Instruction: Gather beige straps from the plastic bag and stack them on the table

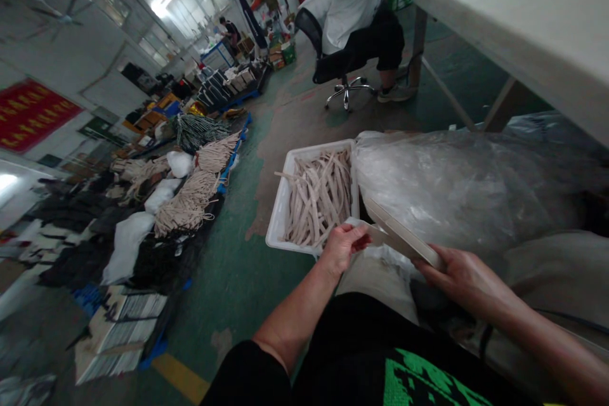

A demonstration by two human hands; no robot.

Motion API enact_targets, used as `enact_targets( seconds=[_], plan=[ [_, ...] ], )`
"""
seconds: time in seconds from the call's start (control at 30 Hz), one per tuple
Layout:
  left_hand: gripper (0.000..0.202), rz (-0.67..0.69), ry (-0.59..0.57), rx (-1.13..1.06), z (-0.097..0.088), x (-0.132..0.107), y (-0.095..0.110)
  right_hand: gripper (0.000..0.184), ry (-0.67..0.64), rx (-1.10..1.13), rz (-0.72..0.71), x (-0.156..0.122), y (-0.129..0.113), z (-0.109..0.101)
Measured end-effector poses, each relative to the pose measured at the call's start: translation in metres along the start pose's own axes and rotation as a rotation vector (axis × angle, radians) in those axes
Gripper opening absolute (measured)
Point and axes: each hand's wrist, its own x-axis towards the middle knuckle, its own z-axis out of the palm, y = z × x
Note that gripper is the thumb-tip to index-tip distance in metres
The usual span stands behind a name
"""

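My right hand (457, 273) is closed round the near end of a long flat beige strip (404, 235), possibly a stack of strips. Its far end points up and to the left, over a clear plastic bag. My left hand (343, 247) pinches the end of a thin pale strip (378, 236) between thumb and fingers. That thin strip runs from my left fingers toward the beige one; whether they are joined I cannot tell. Just beyond my left hand stands a white plastic crate (280, 203) holding a tangled heap of beige strips (318, 196).
Clear plastic sheeting (438, 184) covers bulky stuff right of the crate, below a pale table (523, 19). A person in a white shirt (352, 0) sits on a wheeled office chair (328, 66). Bundled beige cords (190, 196) and several sacks lie on pallets to the left.
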Motion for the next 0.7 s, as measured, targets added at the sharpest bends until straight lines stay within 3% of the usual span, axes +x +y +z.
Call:
enact_targets(
  seconds=[0.17, 0.37, 0.53, 0.7],
  plan=[
    [0.064, -0.112, -0.097, -0.064, 0.015, -0.012, -0.029, 0.038, -0.044, 0.092, 0.014, -0.002, -0.005, 0.0],
    [0.053, -0.044, 0.055, -0.196, 0.008, -0.011, -0.012, 0.048, -0.095, 0.18, 0.195, -0.008, -0.008, -0.016],
    [0.058, -0.039, -0.078, -0.166, 0.02, -0.024, -0.022, 0.05, -0.03, 0.089, 0.109, 0.0, -0.014, -0.01],
    [0.059, 0.053, 0.034, -0.199, 0.016, -0.024, -0.023, 0.056, -0.067, 0.134, 0.217, -0.002, -0.001, -0.013]
  ],
)
